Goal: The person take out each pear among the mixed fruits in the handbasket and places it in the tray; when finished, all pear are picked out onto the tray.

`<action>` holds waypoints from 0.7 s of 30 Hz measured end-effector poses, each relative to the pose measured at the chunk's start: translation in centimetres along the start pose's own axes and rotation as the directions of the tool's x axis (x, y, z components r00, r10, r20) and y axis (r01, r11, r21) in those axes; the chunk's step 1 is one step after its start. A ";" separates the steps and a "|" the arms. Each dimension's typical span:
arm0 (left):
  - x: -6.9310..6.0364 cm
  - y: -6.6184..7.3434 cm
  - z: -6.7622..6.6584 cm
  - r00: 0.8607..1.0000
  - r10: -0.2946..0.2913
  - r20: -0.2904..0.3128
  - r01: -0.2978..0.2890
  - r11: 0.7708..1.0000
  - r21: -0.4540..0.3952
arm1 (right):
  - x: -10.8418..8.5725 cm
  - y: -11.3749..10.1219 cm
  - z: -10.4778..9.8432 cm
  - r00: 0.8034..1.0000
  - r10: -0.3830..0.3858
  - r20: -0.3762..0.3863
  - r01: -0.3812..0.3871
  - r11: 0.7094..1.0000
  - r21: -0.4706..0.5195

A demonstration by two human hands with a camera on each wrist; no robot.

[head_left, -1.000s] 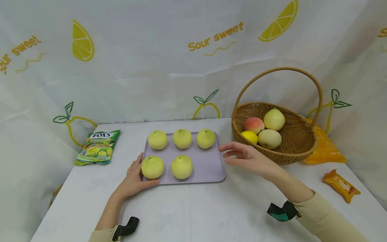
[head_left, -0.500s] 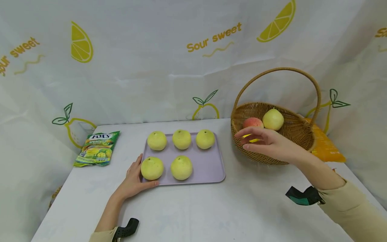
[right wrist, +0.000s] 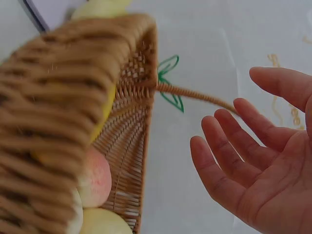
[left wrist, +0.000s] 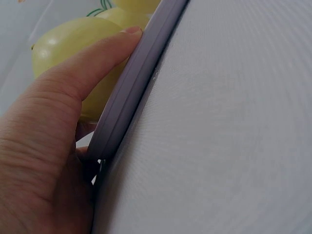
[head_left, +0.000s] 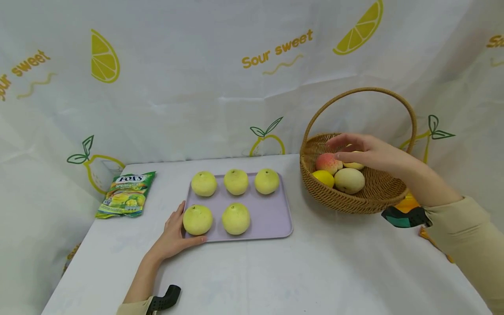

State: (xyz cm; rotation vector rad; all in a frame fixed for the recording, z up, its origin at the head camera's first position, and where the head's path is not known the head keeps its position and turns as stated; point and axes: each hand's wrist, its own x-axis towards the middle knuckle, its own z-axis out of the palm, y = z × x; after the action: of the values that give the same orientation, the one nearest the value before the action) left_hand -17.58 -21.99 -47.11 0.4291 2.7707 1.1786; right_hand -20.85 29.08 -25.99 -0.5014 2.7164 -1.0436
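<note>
My left hand [head_left: 173, 234] grips the near left corner of a lilac tray [head_left: 271, 218], thumb along the front rim, as the left wrist view shows too. Several round, pale yellow-green fruits with short stem ends stand on the tray in two rows; the nearest one [head_left: 197, 220] is beside this hand. My right hand [head_left: 374, 153] hovers over the wicker basket [head_left: 319, 197], fingers loosely bent and apart, holding nothing in the right wrist view. Inside the basket lie a peach [head_left: 327, 162], a yellow fruit [head_left: 323, 178], a pale oval fruit [head_left: 349, 180] and a yellow-green fruit [head_left: 354, 165], partly hidden by the hand.
The basket's tall arched handle [head_left: 364, 89] rises around the right hand. A green candy bag [head_left: 127, 194] lies at the far left. Orange packages [head_left: 407, 203] at the right are partly covered by the right arm. A printed white cloth hangs behind the table.
My right hand has moved from the tray's right edge, right and up, to above the basket. The left hand keeps its hold on the tray; the fruits have stayed in place.
</note>
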 end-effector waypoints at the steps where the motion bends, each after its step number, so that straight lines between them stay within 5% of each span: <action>1: 0.0 0.0 0.0 1.000 0.001 0.000 -0.001 1.000 0.001 | 0.2 0.2 -0.4 1.000 0.011 0.005 -0.011 1.000 -0.006; 21: 0.0 0.0 0.0 1.000 0.004 -0.001 -0.004 1.000 0.001 | 4.1 5.4 -4.3 0.969 0.247 0.006 -0.247 0.969 -0.032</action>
State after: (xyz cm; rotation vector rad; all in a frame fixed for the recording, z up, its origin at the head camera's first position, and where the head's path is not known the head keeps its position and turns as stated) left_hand -17.59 -22.00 -47.15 0.4350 2.7725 1.1786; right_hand -27.21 33.92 -26.67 -0.1644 2.7015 -0.9324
